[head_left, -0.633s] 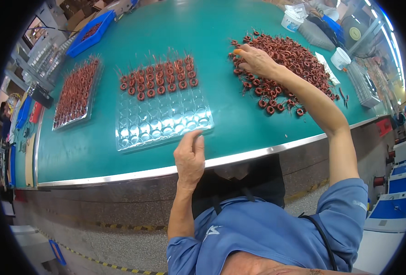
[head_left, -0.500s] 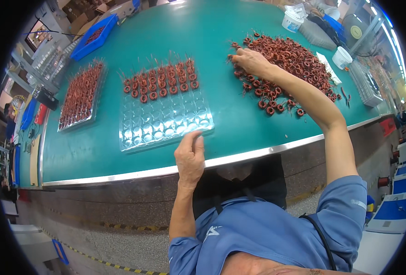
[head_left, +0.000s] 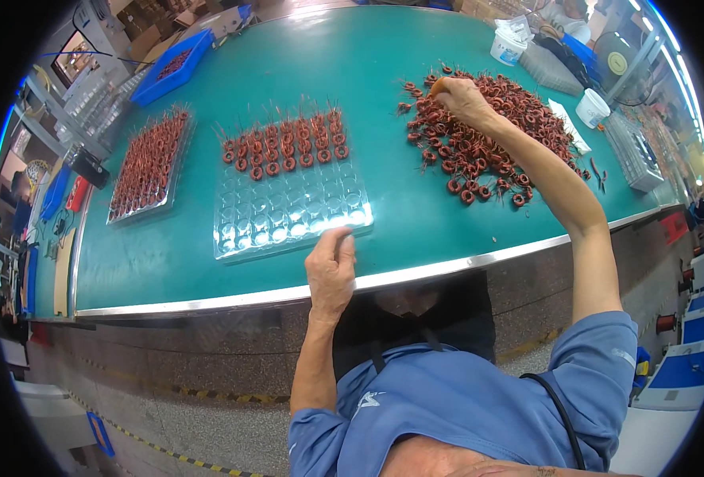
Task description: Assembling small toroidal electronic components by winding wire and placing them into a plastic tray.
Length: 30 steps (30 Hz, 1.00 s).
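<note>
A large heap of ring-shaped coils (head_left: 519,119), wound in reddish-brown wire with loose wire ends, lies on the right of the green table. My right hand (head_left: 465,103) is at the heap's upper left, fingers curled down; what they hold, if anything, is hidden. A clear plastic tray (head_left: 292,208) with round pockets lies left of centre. Coils (head_left: 288,143) stand in its far rows, their wire ends pointing up; the near pockets hold none. My left hand (head_left: 332,274) is closed loosely at the tray's near edge, by its right corner. Whether it grips the edge is unclear.
A second tray full of coils (head_left: 152,163) sits to the left. Beyond it stands a blue bin (head_left: 173,67). White tubs (head_left: 508,45), small pliers (head_left: 598,173) and stacked clear trays (head_left: 634,151) are at the right. The table's metal edge (head_left: 423,274) runs close to me.
My right hand has shifted rightward over the heap, its fingers turning more downward. My left hand stays by the tray edge. The whole view has shifted slightly.
</note>
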### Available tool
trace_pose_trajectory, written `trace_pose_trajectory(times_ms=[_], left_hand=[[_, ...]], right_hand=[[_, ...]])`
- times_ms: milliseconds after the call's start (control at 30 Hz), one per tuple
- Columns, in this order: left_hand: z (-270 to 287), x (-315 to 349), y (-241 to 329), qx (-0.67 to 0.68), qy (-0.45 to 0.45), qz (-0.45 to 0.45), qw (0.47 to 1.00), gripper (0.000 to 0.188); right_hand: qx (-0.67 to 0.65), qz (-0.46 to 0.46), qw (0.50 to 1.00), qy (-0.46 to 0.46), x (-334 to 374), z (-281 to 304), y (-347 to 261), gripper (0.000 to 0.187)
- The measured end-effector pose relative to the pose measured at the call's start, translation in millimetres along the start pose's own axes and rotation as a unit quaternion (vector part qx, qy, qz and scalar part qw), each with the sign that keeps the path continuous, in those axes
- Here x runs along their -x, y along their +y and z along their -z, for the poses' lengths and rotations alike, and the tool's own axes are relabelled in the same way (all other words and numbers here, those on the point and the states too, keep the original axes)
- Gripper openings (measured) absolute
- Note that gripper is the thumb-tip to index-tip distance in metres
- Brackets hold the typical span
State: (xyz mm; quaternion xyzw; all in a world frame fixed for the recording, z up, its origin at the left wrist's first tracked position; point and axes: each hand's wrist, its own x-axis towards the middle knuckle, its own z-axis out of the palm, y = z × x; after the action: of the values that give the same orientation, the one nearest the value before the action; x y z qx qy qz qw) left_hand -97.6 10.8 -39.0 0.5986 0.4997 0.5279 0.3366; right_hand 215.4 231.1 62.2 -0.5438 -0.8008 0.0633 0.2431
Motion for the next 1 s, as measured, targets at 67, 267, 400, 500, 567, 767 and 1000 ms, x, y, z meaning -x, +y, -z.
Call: trace_pose_trajectory(times_ms=[67,267,400,500,567,767,1000], left_hand=[[-0.1,0.3,-0.2,0.001,-0.007,0.011,1.000,0.015],[-15.4,-17.2,18.2,0.138,-0.049,0.079,0.986,0.037],[-41.6,-32.8,33.6,0.297,-0.074,0.045,0.951,0.043],[-43.5,-33.7,29.8,0.398,-0.086,0.075,0.910,0.035],[-38.3,-31.5,22.5,0.400,-0.086,0.076,0.909,0.031],[-34.9,-23.1,24.1,0.426,-0.137,0.070,0.891,0.028],[-39.5,-22.8,39.8,0.405,-0.139,0.041,0.903,0.031]], right_hand=[[0.010,0.040,0.999,0.034,7.4,6.2,-16.0,0.019],[-0.136,0.039,0.990,-0.018,55.9,9.3,-96.1,0.019],[-0.181,0.056,0.978,-0.082,82.6,-0.8,-135.0,0.017],[-0.287,0.034,0.952,-0.104,96.9,-10.4,-148.6,0.032],[-0.302,0.011,0.944,-0.136,99.4,-14.9,-144.5,0.043],[-0.328,-0.022,0.919,-0.216,98.9,-19.2,-145.0,0.031],[-0.388,-0.034,0.909,-0.146,111.0,-22.8,-149.8,0.031]])
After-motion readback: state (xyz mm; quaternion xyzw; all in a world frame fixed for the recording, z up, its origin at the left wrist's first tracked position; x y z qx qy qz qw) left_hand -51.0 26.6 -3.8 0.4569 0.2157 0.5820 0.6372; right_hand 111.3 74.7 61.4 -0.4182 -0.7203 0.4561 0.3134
